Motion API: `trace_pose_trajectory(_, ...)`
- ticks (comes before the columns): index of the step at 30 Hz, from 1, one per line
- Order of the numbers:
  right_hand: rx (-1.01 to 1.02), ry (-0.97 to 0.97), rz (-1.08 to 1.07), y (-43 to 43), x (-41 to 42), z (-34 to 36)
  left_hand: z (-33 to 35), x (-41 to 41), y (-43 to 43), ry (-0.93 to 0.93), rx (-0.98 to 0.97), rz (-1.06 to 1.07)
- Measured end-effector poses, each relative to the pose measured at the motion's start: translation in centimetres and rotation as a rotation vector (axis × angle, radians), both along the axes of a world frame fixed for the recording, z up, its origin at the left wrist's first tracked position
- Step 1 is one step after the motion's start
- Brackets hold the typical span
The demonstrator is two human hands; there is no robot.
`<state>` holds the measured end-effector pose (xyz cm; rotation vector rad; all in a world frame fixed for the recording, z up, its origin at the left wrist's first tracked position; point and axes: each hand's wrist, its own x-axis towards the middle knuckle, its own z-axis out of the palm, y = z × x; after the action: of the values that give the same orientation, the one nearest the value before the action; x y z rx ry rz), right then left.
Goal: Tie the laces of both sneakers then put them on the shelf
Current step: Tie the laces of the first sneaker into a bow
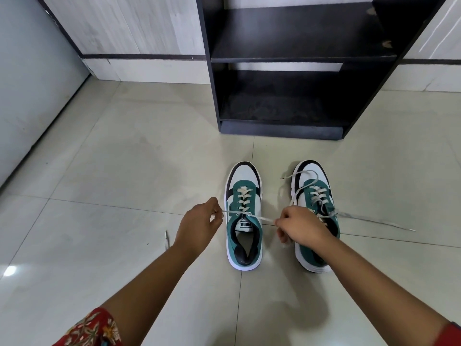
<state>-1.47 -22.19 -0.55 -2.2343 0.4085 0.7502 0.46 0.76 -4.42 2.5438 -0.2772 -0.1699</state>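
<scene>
Two green-and-white sneakers stand side by side on the tiled floor, toes toward the dark shelf, which sits a little beyond them. Both shelf boards visible are bare.

The left sneaker is the one in hand. The left hand pinches one end of its lace between thumb and fingers; the right hand pinches the other end, fingers curled closed around it. The lace runs taut between the two hands, crossing just above the tongue (first half-knot being drawn down, by the look of it; no bow yet).

The right sneaker is partly covered by the right hand. Its lace is untied: one end trails across the floor to the right, the other loops loosely over the toe.

Handling judgement: the lace is flat, soft and limp, and probably slips if gripped loosely, so a pinch near the knot gives better control than holding the far ends. The sneaker looks light, with a soft upper and stiffer sole. For lifting to the shelf, the heel collar or the sides of the sole seem the best holds (not the bow, which would pull loose).
</scene>
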Motion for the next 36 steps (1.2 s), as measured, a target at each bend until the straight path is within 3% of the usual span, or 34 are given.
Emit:
trace_pose_trajectory(5,-0.135,-0.126,0.26,0.6,-0.2,0.2,0.5,-0.1,-0.3,0.13,-0.132,0.012)
trace_pose_trajectory(8,-0.15,-0.368,0.299,2.2,-0.4,0.0,0.9,-0.3,-0.8,0.042,-0.159,0.016)
trace_pose_trajectory(10,-0.202,-0.431,0.311,2.7,-0.3,-0.2,0.9,-0.2,-0.8,-0.037,-0.111,-0.009)
trace_pose_trajectory(22,-0.294,-0.305,0.26,2.7,-0.3,-2.0,0.2,-0.1,-1.0,-0.005,-0.025,0.052)
trace_pose_trajectory(29,-0.23,-0.265,0.299,2.3,-0.1,-1.5,1.0,0.5,-0.6,0.376,-0.417,0.176)
trace_pose_trajectory(32,0.013,-0.256,0.244,1.8,0.2,-0.2,2.1,0.8,-1.0,0.478,-0.714,0.303)
trace_pose_trajectory(36,0.598,-0.21,-0.174,2.9,0.5,1.5,3.8,1.3,-2.1,0.555,-0.933,0.327)
